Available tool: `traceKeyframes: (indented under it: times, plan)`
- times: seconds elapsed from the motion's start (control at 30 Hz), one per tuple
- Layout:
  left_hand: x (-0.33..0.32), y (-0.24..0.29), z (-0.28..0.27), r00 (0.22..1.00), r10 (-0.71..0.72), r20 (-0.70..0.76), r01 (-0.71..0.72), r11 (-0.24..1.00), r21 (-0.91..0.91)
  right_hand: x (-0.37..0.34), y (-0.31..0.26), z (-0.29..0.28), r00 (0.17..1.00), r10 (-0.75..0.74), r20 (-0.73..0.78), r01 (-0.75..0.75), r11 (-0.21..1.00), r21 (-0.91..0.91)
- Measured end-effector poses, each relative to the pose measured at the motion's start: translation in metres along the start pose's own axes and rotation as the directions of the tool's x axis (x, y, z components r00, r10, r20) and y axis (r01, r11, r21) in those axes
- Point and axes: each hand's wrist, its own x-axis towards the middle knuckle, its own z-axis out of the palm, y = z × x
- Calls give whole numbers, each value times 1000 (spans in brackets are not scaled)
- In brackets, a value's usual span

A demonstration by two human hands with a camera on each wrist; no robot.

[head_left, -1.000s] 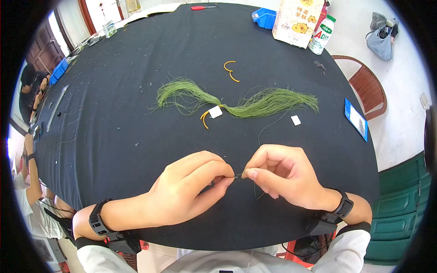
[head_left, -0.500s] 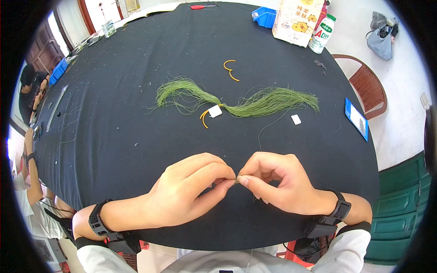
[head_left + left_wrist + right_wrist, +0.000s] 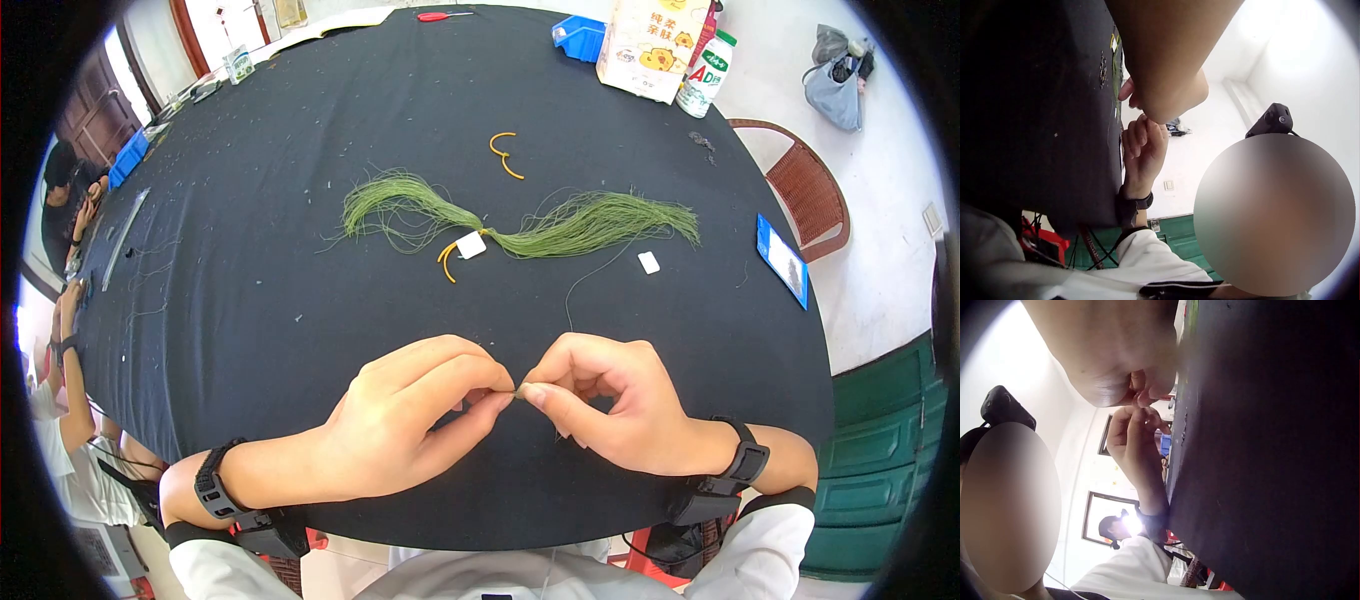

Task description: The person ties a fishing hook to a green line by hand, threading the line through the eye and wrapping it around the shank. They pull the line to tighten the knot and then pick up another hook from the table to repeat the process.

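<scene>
Over the near part of the table, my left hand (image 3: 420,415) and right hand (image 3: 620,405) meet fingertip to fingertip. Thumb and index finger of the left pinch a tiny thin piece, almost wholly hidden by the fingers; I cannot tell its kind. A fine green thread (image 3: 568,297) curves across the cloth to the right hand, whose thumb and index finger pinch it. Beyond the hands lies a bundle of green threads (image 3: 600,222), tied at its middle. In the left wrist view the right hand (image 3: 1144,150) shows curled fingers.
Yellow curved ties (image 3: 505,157) and small white tags (image 3: 649,262) lie around the bundle. A blue packet (image 3: 782,262) is at the right edge. A tissue pack (image 3: 650,50), white bottle (image 3: 707,75) and blue bin (image 3: 580,38) stand at the back. Other people sit at the left.
My right hand has moved slightly left and down, closing the small gap to the left fingertips. Over the last half second both hands have stayed nearly still.
</scene>
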Motion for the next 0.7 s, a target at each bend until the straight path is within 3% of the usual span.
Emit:
traceKeyframes:
  times: [0.4,0.57,0.7]
  plan:
    - [0,0,1,1000,-3,5,4,1000,-12,1,0,4,998,65,-15,-63,993,100]
    - [-1,1,2,998,-62,25,63,995,-81,0,0,-1,997,58,48,-61,995,73]
    - [-1,0,1,999,-23,31,24,999,-39,0,0,0,997,56,51,-59,997,57]
